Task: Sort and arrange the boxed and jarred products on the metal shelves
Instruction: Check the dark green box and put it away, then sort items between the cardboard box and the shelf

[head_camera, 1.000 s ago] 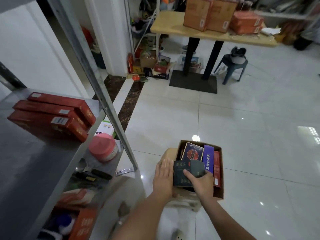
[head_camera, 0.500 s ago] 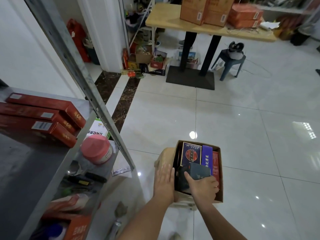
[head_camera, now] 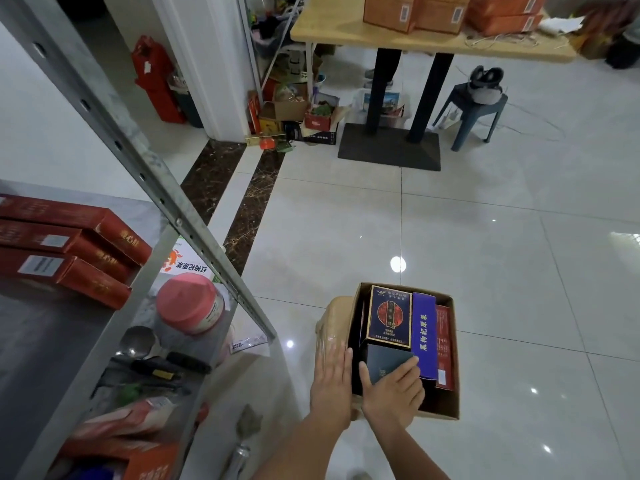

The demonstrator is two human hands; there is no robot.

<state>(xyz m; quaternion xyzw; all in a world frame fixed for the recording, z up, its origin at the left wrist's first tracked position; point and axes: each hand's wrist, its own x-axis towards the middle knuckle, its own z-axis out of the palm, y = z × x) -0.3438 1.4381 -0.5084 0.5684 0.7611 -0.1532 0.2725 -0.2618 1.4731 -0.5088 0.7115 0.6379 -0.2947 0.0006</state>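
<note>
— Cardboard carton (head_camera: 446, 407) on the floor: is the person unloading it?
— Yes. Right hand (head_camera: 393, 393) is clamping a dark box (head_camera: 386, 367); left hand (head_camera: 330, 379), fingers together, is bracing the carton wall just beside it.
— Next?
— Probably lifting it towards the metal shelves (head_camera: 41, 341), well left of both hands.

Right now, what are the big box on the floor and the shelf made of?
The box looks like plain brown cardboard: matte, with thin folded walls. The shelf seems to be metal, probably steel: dull grey, faintly reflective, and its slanted post has punched holes.
</note>
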